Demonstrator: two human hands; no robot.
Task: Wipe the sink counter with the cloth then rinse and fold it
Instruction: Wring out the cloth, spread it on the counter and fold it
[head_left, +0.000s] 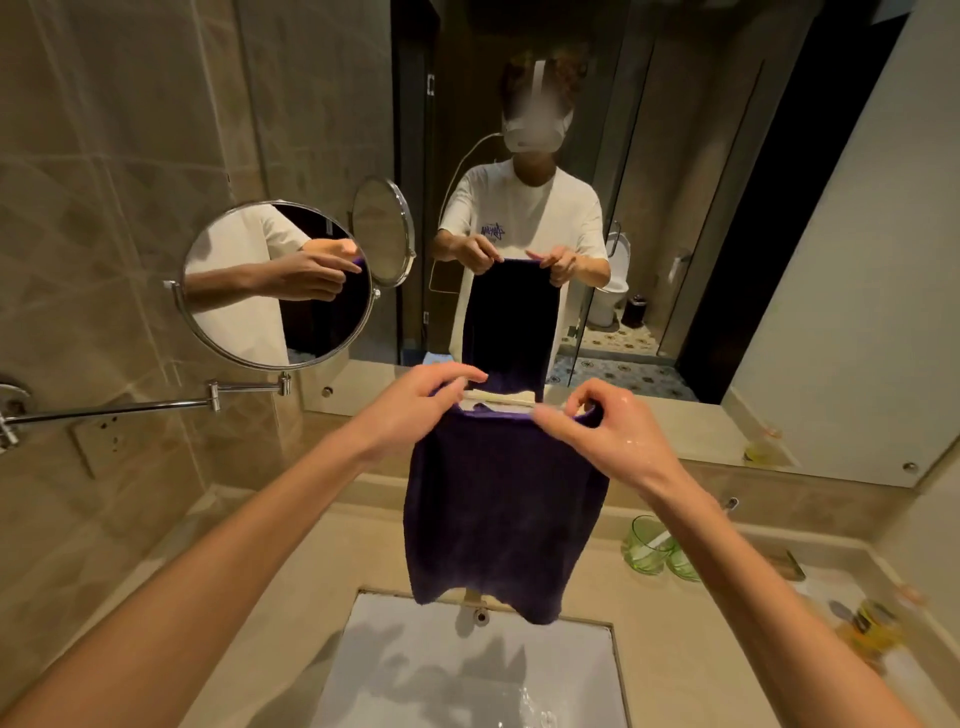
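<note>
A dark purple cloth (498, 519) hangs spread out in the air above the white sink (467, 670). My left hand (415, 410) pinches its top left corner and my right hand (597, 436), wet and shiny, pinches its top right corner. The cloth's lower edge dangles just over the sink's back rim and hides the tap. Water lies in the sink's bottom. The beige counter (291, 561) runs round the sink.
Two green glass cups (652, 545) stand on the counter to the right, with small toiletries (867, 618) further right. A round swing-arm mirror (278, 286) juts from the left tiled wall. The big wall mirror (675, 208) reflects a person holding the cloth.
</note>
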